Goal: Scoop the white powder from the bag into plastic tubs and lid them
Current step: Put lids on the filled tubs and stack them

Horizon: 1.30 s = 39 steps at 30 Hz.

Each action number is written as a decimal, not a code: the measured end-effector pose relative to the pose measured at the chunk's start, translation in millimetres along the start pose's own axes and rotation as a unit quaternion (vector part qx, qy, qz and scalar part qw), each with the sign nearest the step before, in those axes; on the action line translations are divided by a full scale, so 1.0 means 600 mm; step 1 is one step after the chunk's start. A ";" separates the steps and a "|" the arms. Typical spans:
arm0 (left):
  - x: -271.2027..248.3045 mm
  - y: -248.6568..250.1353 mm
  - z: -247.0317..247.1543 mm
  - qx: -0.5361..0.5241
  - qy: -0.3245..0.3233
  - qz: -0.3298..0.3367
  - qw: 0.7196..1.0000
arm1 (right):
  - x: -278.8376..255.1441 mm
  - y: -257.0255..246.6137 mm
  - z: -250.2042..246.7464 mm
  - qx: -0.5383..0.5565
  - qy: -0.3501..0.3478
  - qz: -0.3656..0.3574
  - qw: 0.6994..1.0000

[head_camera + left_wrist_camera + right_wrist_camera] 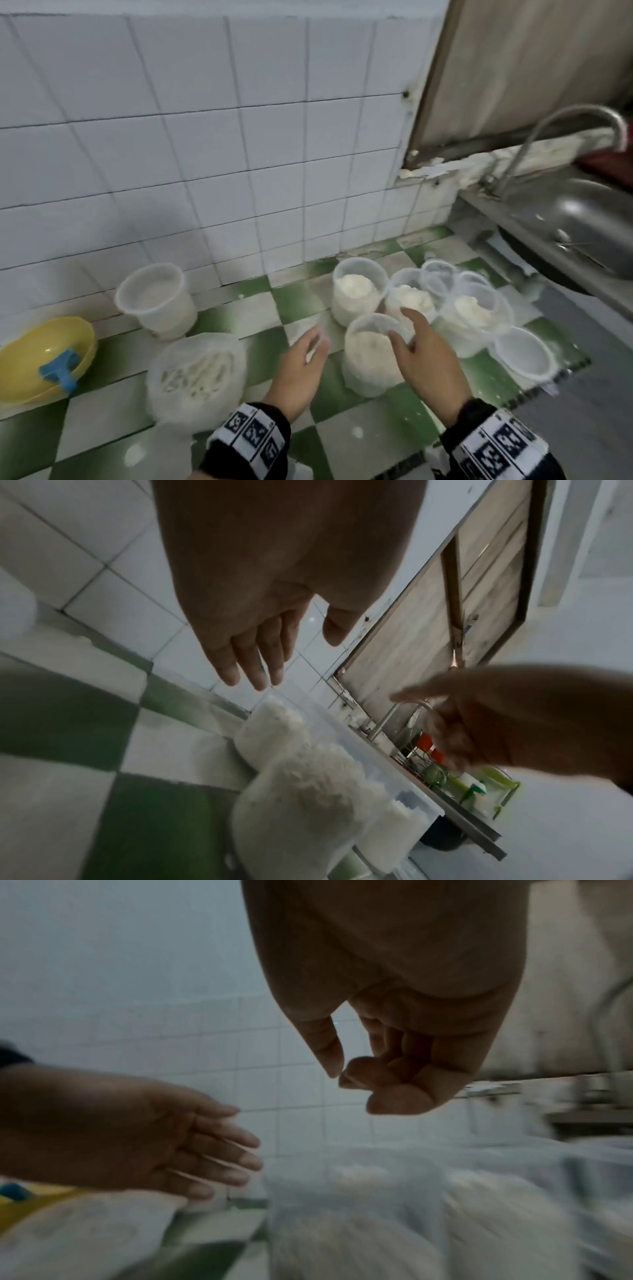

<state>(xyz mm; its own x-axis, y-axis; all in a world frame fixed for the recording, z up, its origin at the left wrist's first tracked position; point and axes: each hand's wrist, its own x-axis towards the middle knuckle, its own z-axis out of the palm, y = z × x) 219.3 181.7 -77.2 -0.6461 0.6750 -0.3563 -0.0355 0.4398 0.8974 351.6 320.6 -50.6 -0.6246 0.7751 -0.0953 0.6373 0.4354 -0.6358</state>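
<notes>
A clear tub (370, 363) full of white powder stands at the front of a cluster on the green-and-white checked counter (329, 387). My right hand (406, 329) hovers over its right rim. In the right wrist view this hand (341, 1079) has curled fingers with the thumb tip against the index finger, and nothing shows between them. My left hand (313, 342) is just left of the tub, fingers straight, holding nothing (294, 661). The open powder bag (195, 373) sits to the left. Blur hides whether the front tub wears a lid.
Three more filled tubs (356, 294) stand behind the front one, with loose clear lids (524, 353) to the right. An empty tub (154, 298) stands by the tiled wall. At far left is a yellow bowl (44, 356) holding a blue scoop (60, 371). A steel sink (575, 219) borders the right.
</notes>
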 end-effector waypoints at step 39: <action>0.020 0.027 0.393 -0.184 0.131 -0.021 0.974 | 0.028 0.363 -0.151 0.272 -0.107 0.036 0.956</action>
<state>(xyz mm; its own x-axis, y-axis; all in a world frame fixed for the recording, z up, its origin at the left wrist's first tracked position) 390.8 336.5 -128.3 -0.8089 0.4660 -0.3586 -0.3047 0.1893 0.9334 520.8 469.9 -121.2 -0.7027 0.6577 -0.2712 0.3897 0.0369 -0.9202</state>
